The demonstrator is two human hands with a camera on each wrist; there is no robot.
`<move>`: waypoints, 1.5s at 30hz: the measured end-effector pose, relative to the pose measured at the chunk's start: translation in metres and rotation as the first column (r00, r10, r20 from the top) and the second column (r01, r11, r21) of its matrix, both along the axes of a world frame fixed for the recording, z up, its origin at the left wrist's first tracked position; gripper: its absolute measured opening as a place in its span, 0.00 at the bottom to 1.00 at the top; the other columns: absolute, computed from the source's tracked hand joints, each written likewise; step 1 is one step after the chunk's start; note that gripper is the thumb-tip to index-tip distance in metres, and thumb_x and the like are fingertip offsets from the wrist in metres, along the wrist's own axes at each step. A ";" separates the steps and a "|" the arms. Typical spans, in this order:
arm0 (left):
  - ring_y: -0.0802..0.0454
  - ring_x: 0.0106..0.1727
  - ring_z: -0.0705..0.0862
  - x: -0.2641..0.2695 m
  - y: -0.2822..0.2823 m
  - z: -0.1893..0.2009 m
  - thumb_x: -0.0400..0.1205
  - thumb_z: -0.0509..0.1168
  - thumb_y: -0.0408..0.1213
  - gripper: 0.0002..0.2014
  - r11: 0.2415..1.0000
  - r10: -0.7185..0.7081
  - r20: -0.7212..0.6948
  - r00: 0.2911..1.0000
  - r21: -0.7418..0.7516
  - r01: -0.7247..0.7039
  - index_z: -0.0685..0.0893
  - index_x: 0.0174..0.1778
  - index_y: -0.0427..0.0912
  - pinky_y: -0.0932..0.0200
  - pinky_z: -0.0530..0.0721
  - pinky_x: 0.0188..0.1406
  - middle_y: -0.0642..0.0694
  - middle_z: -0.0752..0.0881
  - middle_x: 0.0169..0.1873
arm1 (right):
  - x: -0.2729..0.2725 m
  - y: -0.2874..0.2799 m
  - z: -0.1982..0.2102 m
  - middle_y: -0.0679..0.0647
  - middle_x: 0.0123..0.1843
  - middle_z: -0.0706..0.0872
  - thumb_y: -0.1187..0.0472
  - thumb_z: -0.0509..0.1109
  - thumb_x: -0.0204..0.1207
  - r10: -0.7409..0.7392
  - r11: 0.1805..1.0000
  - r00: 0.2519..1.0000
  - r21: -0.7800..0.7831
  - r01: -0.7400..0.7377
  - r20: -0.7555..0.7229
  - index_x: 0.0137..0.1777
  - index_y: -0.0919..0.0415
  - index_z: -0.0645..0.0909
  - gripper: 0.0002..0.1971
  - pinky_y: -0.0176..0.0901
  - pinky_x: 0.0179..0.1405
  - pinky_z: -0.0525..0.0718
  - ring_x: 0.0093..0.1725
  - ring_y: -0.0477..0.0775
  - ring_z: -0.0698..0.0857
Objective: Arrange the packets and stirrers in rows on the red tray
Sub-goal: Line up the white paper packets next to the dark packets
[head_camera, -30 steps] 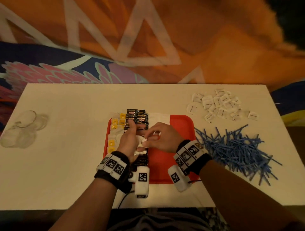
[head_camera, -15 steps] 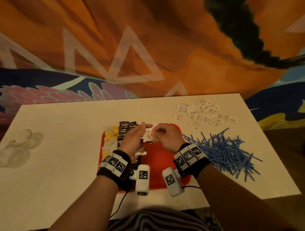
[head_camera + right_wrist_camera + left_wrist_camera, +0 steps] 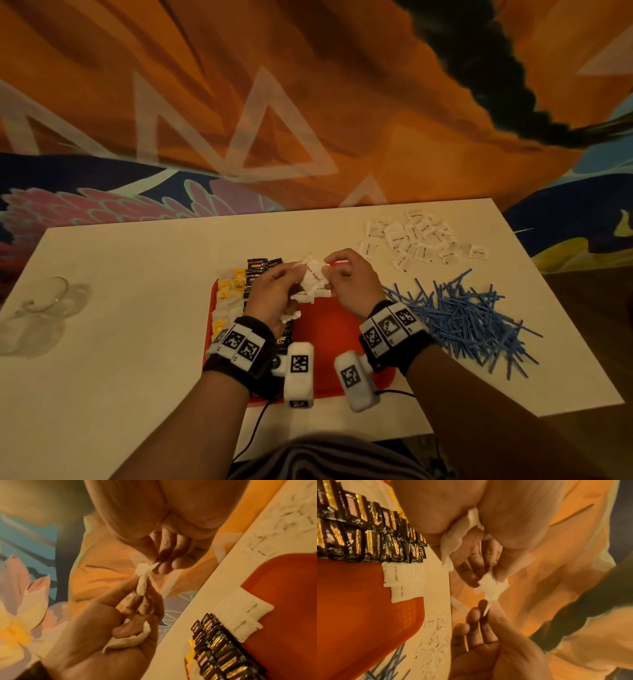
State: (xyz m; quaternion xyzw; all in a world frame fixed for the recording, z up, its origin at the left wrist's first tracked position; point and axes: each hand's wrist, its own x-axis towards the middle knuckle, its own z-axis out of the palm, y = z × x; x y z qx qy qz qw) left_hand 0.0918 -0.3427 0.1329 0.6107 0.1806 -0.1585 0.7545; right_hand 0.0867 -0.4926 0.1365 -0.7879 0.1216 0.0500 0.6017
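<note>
Both hands hover over the far end of the red tray (image 3: 329, 332). My left hand (image 3: 291, 277) grips a bunch of white packets (image 3: 458, 540) in its palm. Its fingertips and those of my right hand (image 3: 330, 272) pinch one white packet (image 3: 491, 586) between them, clear of the tray. Rows of black packets (image 3: 260, 267) and yellow tea packets (image 3: 229, 287) fill the tray's left side. Two white packets (image 3: 243, 615) lie on the tray beside the black row. The tray's right half is bare red.
A loose pile of white packets (image 3: 418, 240) lies on the white table at the far right. A heap of blue stirrers (image 3: 459, 315) sits right of the tray. Clear glassware (image 3: 41, 308) stands at the left edge. A black cable (image 3: 394, 392) trails near the front edge.
Both hands have moved from the tray's middle toward its far end and lifted, still holding white packets. The head view has tilted up.
</note>
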 end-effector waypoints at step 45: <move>0.50 0.32 0.79 0.023 -0.012 -0.067 0.84 0.69 0.46 0.15 0.754 -0.042 0.270 0.962 0.640 -0.147 0.86 0.37 0.39 0.55 0.77 0.34 0.43 0.85 0.31 | 0.023 -0.015 -0.069 0.59 0.36 0.89 0.67 0.76 0.75 0.114 0.939 0.949 0.343 -0.007 -0.292 0.53 0.72 0.84 0.10 0.32 0.26 0.81 0.29 0.44 0.86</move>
